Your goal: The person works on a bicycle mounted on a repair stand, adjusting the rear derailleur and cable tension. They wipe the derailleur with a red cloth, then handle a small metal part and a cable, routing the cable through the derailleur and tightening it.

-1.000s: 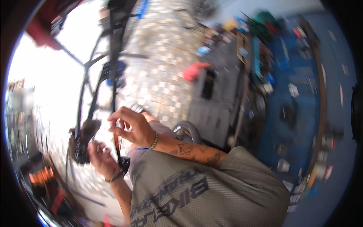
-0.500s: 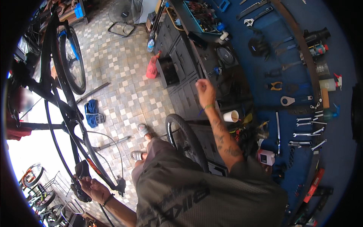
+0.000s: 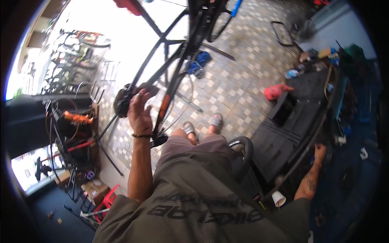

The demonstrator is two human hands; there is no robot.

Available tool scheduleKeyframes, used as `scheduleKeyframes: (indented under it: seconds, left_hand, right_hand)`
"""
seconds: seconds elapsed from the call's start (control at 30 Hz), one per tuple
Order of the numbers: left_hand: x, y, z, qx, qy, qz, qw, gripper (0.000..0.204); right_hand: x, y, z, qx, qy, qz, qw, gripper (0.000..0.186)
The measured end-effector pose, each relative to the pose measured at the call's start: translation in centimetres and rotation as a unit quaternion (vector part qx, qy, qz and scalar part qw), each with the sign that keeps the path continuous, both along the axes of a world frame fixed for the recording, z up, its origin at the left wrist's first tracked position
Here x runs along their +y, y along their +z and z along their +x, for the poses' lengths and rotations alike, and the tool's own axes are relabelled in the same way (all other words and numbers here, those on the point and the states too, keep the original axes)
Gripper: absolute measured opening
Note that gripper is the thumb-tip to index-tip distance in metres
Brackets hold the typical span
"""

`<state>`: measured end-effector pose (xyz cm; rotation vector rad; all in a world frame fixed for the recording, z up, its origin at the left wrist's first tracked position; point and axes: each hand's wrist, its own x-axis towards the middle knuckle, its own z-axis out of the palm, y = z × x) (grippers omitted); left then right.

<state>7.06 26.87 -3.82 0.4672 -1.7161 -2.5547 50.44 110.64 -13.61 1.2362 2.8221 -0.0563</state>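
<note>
My left hand point(image 3: 140, 115) is raised at the bicycle frame point(image 3: 178, 75), which has an orange mark near its lower end. Its fingers stretch up against a dark knobbly part point(image 3: 122, 103) and a dark flat piece point(image 3: 150, 89); the thumb stands apart. What the dark parts are is too blurred to tell. My right hand point(image 3: 320, 154) is at the workbench's edge on the right, arm stretched out. Its fingers are small and blurred among dark items, so I cannot see whether they hold anything.
A loose bicycle wheel point(image 3: 243, 154) leans by dark cabinets point(image 3: 279, 139). A white cup point(image 3: 278, 199) stands near my right arm. A red bag point(image 3: 276, 92) and blue cloth point(image 3: 199, 62) lie on the tiled floor. Bicycles point(image 3: 81, 56) stand at the left; a cardboard box point(image 3: 95, 190) is behind.
The view has swung to the left. My right hand has gone from raised in the air to down at the workbench. My left hand stays at the dark parts by the frame.
</note>
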Motion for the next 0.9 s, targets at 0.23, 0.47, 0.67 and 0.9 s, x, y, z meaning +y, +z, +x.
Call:
scheduleKeyframes:
  seconds: [0.23, 0.47, 0.67, 0.9]
  left_hand:
    - [1.3, 1.6, 1.2, 0.013, 0.049, 0.039, 0.998, 0.021]
    - [0.5, 0.5, 1.1, 0.012, 0.000, 0.016, 1.000, 0.018]
    - [1.8, 2.1, 0.3, 0.045, -0.017, -0.018, 0.999, 0.021]
    - [2.4, 1.3, 0.0, 0.062, -0.030, -0.015, 0.997, 0.022]
  right_hand:
    - [-1.8, 0.6, -1.8, -0.040, -0.046, 0.071, 0.996, 0.036]
    - [-1.6, 3.6, -6.2, 0.223, -0.168, 0.086, 0.956, 0.042]
    - [-17.1, 5.1, -23.7, 0.578, -0.001, -0.241, 0.779, 0.038]
    - [-46.3, 12.9, -42.3, 0.512, 0.230, -0.565, 0.604, 0.017]
